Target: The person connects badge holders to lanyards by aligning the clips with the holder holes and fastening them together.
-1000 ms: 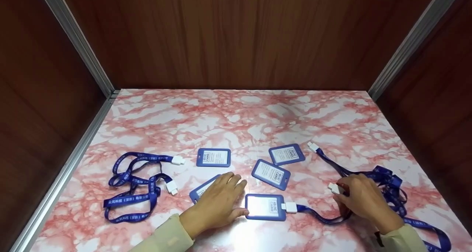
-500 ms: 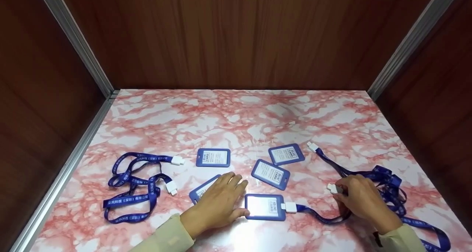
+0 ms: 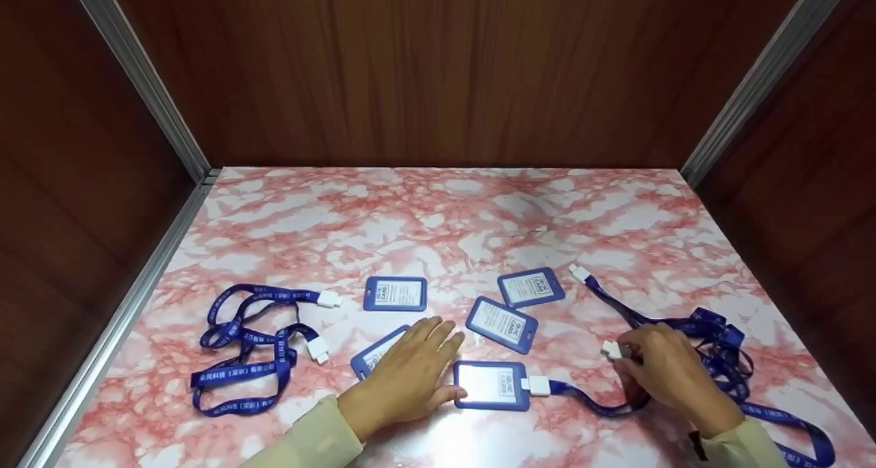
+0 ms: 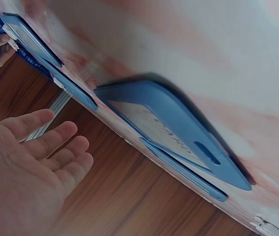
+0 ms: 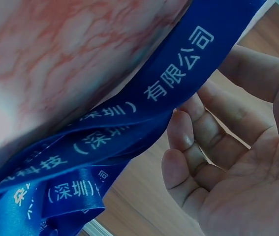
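Note:
In the head view my left hand (image 3: 410,375) spreads over a blue-framed card holder (image 3: 375,352), its thumb at the left edge of another card holder (image 3: 491,401). That second holder has a white clip (image 3: 539,386) at its right end, joined to a blue strap (image 3: 595,406). My right hand (image 3: 667,369) pinches a white clip (image 3: 611,349) between thumb and fingers. Beside its palm, the right wrist view shows blue printed straps (image 5: 178,66). Straight, parted fingers of the left hand (image 4: 36,162) show in the left wrist view.
Three more card holders lie farther back: one at left (image 3: 395,306), two touching at right (image 3: 503,324), (image 3: 532,300). A blue lanyard (image 3: 243,372) with two white clips lies at left. Bunched lanyards (image 3: 718,345) lie at right, one white clip (image 3: 580,272) pointing back. Dark walls surround the table (image 3: 438,215).
My right hand and the white clip it pinches have shifted slightly left. The left hand has barely moved, and the card holders lie as before.

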A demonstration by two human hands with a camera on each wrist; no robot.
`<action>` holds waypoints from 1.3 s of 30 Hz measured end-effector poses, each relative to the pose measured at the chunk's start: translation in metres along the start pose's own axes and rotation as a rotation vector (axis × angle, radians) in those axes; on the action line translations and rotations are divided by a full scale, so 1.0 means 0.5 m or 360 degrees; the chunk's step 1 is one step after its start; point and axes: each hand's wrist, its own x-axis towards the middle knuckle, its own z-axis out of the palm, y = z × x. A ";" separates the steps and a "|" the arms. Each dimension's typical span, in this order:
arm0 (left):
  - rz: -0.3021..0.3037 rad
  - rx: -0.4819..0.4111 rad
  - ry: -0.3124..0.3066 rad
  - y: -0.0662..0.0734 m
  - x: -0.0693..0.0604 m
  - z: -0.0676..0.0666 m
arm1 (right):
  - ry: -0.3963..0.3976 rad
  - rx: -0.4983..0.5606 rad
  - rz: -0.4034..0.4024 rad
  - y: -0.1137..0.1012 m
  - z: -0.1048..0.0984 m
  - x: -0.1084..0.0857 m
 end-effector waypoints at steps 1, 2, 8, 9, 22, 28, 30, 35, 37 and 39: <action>0.0010 -0.0003 0.0008 -0.001 0.001 -0.001 | 0.0002 0.0006 0.0000 -0.001 0.000 0.000; 0.0019 -0.0010 0.0013 -0.002 0.003 -0.001 | 0.0004 0.0013 -0.0001 -0.002 0.000 0.000; 0.0056 -0.0038 0.0042 -0.006 0.012 -0.002 | 0.0027 0.0025 -0.0041 -0.007 0.002 0.000; 0.0057 -0.0041 0.0047 -0.006 0.013 -0.002 | 0.0038 0.0023 -0.0055 -0.008 0.002 0.000; 0.0017 -0.0095 -0.0011 -0.005 0.026 -0.005 | 0.0014 0.0040 -0.0082 -0.020 0.000 0.005; 0.0022 -0.0055 0.0006 -0.005 0.035 -0.006 | 0.0033 0.0032 -0.0098 -0.025 0.003 0.004; 0.0020 -0.0038 -0.0002 -0.005 0.039 -0.006 | 0.0046 0.0030 -0.0103 -0.026 0.004 0.004; 0.0011 -0.0033 -0.0026 -0.006 0.048 -0.006 | 0.0056 0.0033 -0.0121 -0.028 0.007 0.004; 0.0014 -0.0041 -0.0017 -0.006 0.052 -0.005 | 0.0057 0.0038 -0.0123 -0.029 0.007 0.004; 0.0018 -0.0039 0.0000 -0.007 0.057 -0.004 | 0.0055 0.0046 -0.0121 -0.030 0.007 0.003</action>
